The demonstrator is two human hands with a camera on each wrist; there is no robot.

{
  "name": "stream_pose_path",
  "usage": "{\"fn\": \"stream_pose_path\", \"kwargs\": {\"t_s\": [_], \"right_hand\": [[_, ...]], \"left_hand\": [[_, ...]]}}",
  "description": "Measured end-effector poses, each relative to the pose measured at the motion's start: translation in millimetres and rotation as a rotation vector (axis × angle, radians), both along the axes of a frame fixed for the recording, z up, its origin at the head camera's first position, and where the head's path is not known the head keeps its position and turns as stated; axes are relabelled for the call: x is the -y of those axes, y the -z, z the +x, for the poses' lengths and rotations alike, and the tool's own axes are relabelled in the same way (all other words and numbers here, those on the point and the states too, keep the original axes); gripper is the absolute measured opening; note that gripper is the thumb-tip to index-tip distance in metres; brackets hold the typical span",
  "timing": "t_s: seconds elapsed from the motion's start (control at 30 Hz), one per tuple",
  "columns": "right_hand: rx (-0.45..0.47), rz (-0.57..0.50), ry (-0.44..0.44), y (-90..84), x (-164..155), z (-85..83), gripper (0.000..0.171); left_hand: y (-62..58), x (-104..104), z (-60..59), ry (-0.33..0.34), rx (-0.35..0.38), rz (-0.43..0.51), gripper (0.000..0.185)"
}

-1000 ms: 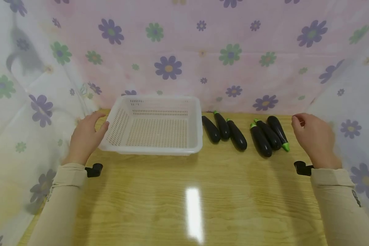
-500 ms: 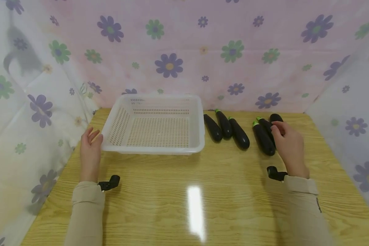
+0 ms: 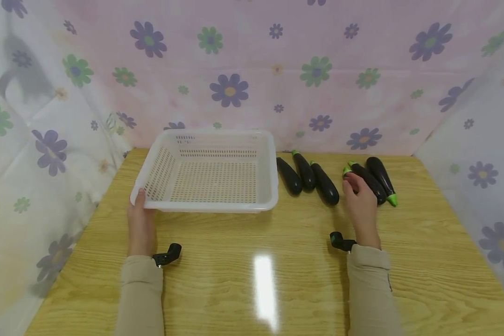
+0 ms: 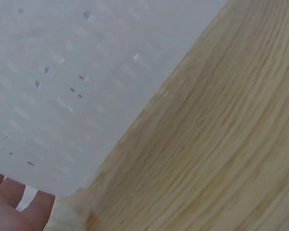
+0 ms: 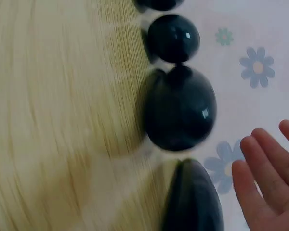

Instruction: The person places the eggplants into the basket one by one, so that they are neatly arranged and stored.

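Observation:
My left hand (image 3: 141,228) is at the near left corner of a white perforated plastic basket (image 3: 212,205), its thumb over the rim and its fingers at the outer wall. The left wrist view shows those fingers (image 4: 21,204) by the basket wall (image 4: 86,96). My right hand (image 3: 360,205) hovers over the right group of dark eggplants (image 3: 381,177), hiding most of the nearest one; a green cap (image 3: 346,171) shows past the fingers. In the right wrist view its fingers (image 5: 265,168) are extended, apart from the eggplants (image 5: 180,108).
Three more eggplants (image 3: 325,184) lie between the basket and my right hand. A wooden table (image 3: 218,270) bears everything. Flowered cloth (image 3: 252,60) hangs behind the table and along both sides. A small black camera (image 3: 170,254) is strapped at each wrist.
My left hand has moved right and come onto the basket's corner. My right hand has moved left from beyond the right group of eggplants to over its left one. The basket has hardly moved.

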State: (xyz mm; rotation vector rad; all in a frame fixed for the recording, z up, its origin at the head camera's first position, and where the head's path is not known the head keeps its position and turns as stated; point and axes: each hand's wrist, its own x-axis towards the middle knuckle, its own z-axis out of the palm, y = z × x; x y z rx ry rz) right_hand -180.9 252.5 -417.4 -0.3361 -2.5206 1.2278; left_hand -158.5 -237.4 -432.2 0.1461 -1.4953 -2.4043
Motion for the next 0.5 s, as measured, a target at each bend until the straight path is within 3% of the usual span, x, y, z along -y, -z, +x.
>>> {"fn": "stream_pose_path", "kwargs": {"t_s": [0.2, 0.33, 0.5], "right_hand": [[0.083, -0.06, -0.051, 7.4, 12.0, -3.0, 0.049], [0.098, -0.074, -0.065, 13.3, 15.9, -5.9, 0.05], [0.127, -0.011, -0.104, 19.7, 21.0, -4.1, 0.052]], "left_hand": [[2.3, -11.4, 4.9, 0.042, -0.053, 0.008, 0.045], [4.4, -13.8, 3.5, 0.026, -0.09, 0.011, 0.044], [4.6, -16.8, 0.6, -0.005, -0.064, 0.055, 0.043]]}}
